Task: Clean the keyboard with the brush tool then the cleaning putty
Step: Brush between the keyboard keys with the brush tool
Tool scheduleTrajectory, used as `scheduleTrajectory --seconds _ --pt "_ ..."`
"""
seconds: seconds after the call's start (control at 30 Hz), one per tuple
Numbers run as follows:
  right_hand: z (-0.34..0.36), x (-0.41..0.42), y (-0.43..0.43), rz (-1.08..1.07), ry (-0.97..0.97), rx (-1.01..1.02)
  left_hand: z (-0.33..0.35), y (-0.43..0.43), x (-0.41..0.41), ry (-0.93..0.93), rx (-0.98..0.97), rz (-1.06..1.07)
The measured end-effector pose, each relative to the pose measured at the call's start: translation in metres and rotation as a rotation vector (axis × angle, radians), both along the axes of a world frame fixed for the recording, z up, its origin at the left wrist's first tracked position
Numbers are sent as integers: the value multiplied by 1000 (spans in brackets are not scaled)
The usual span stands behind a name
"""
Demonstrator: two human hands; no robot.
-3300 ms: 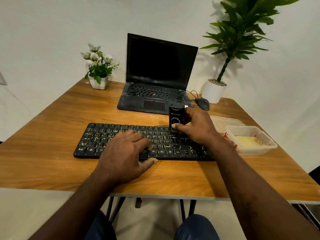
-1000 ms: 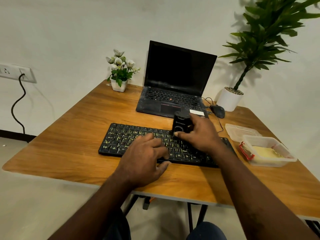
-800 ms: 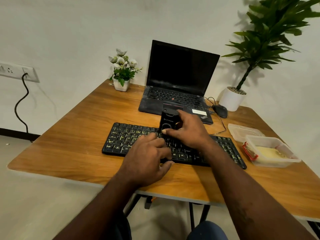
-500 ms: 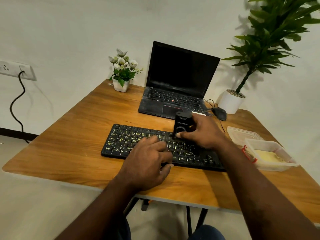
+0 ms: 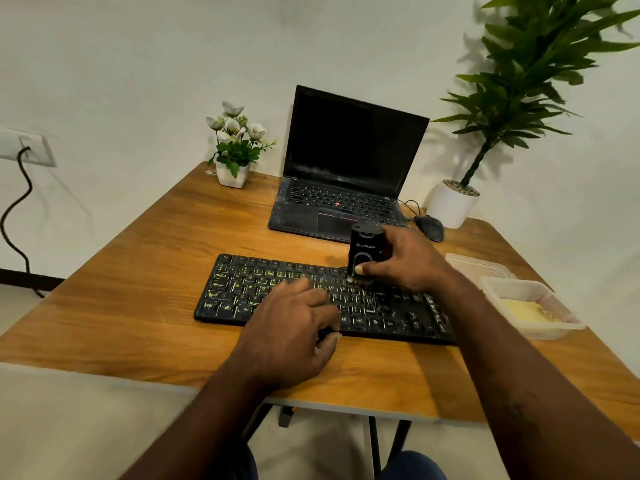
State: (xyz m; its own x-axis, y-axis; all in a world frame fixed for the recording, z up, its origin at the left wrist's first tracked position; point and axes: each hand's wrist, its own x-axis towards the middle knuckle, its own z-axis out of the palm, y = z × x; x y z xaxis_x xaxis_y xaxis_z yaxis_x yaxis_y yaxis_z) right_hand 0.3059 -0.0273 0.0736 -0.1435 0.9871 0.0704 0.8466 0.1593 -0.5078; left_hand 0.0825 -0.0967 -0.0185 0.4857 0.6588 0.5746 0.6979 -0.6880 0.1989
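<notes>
Brushing stage | right hand grips black brush tool upright, bristles on upper rows of keyboard, mid-bench | left hand, fingers relaxed, steadies keys | advice: short, light strokes along rows | cleaning putty sits in tub, right.

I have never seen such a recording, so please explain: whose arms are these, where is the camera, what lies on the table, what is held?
No machine here: a person wears a camera on the head, so the picture looks down on their own arms. The right hand grips a brush tool, its tip on the keyboard. The left hand rests on the keys. The table also bears a laptop, a mouse, a flower pot, a tall plant and an open tub of yellowish stuff, probably putty.
</notes>
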Motion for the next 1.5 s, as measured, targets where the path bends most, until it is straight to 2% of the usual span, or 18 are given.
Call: scheduleTrajectory --seconds 0.23,0.37,0.47,0.57,0.83,0.97,1.13,1.4,1.5 --pt "-24 -52 -8 98 132 128 0 0 0 -9 -16 17" --pt "-18 -36 -7 98 215 1 0 0 0 -11 -33 19" --pt "-9 -13 -3 64 157 -69 0 0 0 -12 -32 23" --pt "-4 -7 0 26 46 -8 0 0 0 -11 -27 28" --pt "-27 -61 -6 114 156 115 0 -2 -1 -23 -41 29" --pt "-16 -35 -5 99 202 -29 1 -2 -1 -4 -38 42" --pt "2 -6 2 11 -28 5 1 -2 0 -2 -48 31" --pt "-25 -89 3 161 93 126 1 -2 -1 -36 -40 24" --pt "-25 -110 9 192 130 114 2 -3 -2 -57 -53 19"
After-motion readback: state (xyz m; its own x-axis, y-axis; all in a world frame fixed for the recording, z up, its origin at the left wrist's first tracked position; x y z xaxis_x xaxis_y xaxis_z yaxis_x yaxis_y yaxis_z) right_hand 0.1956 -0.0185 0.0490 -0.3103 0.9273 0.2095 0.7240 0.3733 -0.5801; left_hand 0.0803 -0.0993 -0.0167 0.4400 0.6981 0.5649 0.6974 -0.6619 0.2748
